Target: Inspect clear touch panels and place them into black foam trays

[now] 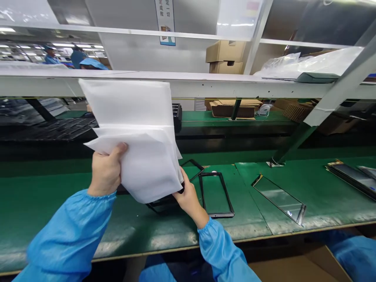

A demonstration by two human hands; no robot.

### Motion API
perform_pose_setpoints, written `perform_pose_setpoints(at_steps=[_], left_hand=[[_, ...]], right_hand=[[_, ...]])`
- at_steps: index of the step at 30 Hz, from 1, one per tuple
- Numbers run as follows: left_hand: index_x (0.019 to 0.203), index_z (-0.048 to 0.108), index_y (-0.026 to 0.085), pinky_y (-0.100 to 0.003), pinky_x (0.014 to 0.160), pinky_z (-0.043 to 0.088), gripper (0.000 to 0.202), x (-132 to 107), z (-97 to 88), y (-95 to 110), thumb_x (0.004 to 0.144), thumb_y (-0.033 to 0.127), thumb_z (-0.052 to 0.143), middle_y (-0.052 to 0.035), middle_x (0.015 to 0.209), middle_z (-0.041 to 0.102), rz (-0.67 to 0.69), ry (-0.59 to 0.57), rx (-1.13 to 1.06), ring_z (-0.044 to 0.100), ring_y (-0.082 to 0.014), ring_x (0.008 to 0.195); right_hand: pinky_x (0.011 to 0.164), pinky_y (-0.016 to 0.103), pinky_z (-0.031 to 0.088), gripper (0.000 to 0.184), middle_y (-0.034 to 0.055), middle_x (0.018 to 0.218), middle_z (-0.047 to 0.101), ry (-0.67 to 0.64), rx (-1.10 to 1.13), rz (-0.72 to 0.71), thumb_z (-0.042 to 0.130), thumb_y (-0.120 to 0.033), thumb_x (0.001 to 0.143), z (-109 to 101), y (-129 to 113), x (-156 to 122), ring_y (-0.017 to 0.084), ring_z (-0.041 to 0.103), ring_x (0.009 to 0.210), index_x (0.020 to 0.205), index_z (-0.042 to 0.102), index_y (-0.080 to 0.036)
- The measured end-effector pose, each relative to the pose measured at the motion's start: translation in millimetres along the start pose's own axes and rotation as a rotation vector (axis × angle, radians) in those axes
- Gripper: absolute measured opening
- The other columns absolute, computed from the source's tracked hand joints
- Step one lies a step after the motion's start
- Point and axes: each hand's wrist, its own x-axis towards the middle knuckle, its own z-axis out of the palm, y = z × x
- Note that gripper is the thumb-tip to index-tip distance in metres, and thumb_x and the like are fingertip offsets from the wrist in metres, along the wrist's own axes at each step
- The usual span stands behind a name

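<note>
One green bench (249, 207) lies below two hands (107, 168) (189, 197) holding white sheets (147, 160).

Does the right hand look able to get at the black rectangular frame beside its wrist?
Likely yes, once freed: the right hand grips the white sheets, but the black rectangular frame lies close by on the green workbench, its right side exposed.

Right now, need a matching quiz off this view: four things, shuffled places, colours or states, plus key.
Things
1. white sheets
2. clear panel
3. worktop
4. brown boxes

Places, colours or states
A. green
B. one atop the other, beyond the white rail
C. gripped by the left hand
D. lying right of the black frames

Pairs: 1-C, 2-D, 3-A, 4-B
</note>
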Motion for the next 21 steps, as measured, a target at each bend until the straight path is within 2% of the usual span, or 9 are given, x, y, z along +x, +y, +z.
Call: perform_pose_setpoints(at_steps=[4,6,8,10,12,17,19,21], left_hand=[[0.096,0.074,0.008,-0.050,0.107,0.058,0.026,20.4,-7.1,26.3,0.074,0.015,0.085,-0.0105,0.105,0.082,0.092,0.054,-0.015,0.075,-0.0272,0.100],[0.099,0.074,0.007,-0.050,0.111,0.055,0.027,33.7,-17.4,38.4,0.077,0.016,0.086,-0.0112,0.109,0.081,0.170,0.089,-0.023,0.074,-0.0271,0.105],[0.102,0.073,0.004,-0.050,0.114,0.052,0.031,48.4,-35.2,49.5,0.078,0.016,0.087,-0.0130,0.114,0.080,0.267,0.104,-0.036,0.073,-0.0278,0.111],[0.106,0.071,0.001,-0.050,0.118,0.049,0.038,63.3,-61.4,59.8,0.076,0.016,0.090,-0.0154,0.119,0.078,0.332,0.085,-0.029,0.070,-0.0296,0.119],[0.109,0.070,0.000,-0.049,0.121,0.045,0.044,77.6,-95.0,69.9,0.076,0.018,0.092,-0.0171,0.124,0.076,0.320,0.092,0.039,0.067,-0.0308,0.125],[0.111,0.067,0.000,-0.050,0.126,0.035,0.039,116.1,-190.8,91.3,0.089,0.029,0.081,-0.0169,0.141,0.069,0.218,0.357,0.389,0.058,-0.0279,0.137],[0.100,0.066,0.003,-0.059,0.123,0.036,0.035,128.8,-224.0,89.4,0.086,0.030,0.084,-0.0145,0.133,0.073,0.155,0.402,0.469,0.059,-0.0308,0.135],[0.081,0.064,0.010,-0.069,0.116,0.040,0.038,132.0,-249.7,77.3,0.074,0.033,0.093,-0.0104,0.107,0.079,0.063,0.380,0.547,0.066,-0.0362,0.125]], right_hand=[[0.087,0.037,0.061,0.058,0.0065,0.116,0.082,-0.068,-0.083,-0.050,0.062,-0.020,0.086,3.6,-6.3,4.0,0.029,0.079,0.100,0.144,0.061,-0.024],[0.087,0.038,0.061,0.054,0.0069,0.113,0.082,-0.118,-0.127,-0.068,0.061,-0.019,0.086,6.0,-10.6,6.5,0.030,0.079,0.099,0.139,0.065,-0.024],[0.087,0.038,0.060,0.055,0.0072,0.112,0.082,-0.177,-0.162,-0.085,0.061,-0.016,0.084,8.2,-15.8,8.9,0.030,0.079,0.099,0.139,0.066,-0.025],[0.088,0.039,0.060,0.058,0.0066,0.112,0.083,-0.238,-0.184,-0.098,0.062,-0.013,0.081,10.9,-21.4,11.2,0.031,0.078,0.099,0.137,0.068,-0.027],[0.089,0.040,0.059,0.060,0.0058,0.113,0.083,-0.289,-0.193,-0.101,0.064,-0.010,0.077,14.8,-26.7,12.5,0.031,0.078,0.098,0.134,0.070,-0.030],[0.083,0.040,0.056,0.061,0.0053,0.108,0.084,-0.345,-0.161,-0.056,0.068,-0.007,0.066,21.3,-36.3,8.6,0.033,0.077,0.092,0.120,0.078,-0.033],[0.077,0.039,0.054,0.055,0.0055,0.098,0.083,-0.310,-0.129,-0.007,0.069,-0.009,0.067,17.2,-37.1,6.6,0.032,0.076,0.084,0.116,0.080,-0.032],[0.071,0.038,0.051,0.043,0.0045,0.082,0.079,-0.243,-0.082,0.065,0.069,-0.016,0.073,8.5,-35.5,6.3,0.030,0.072,0.073,0.112,0.080,-0.030]])
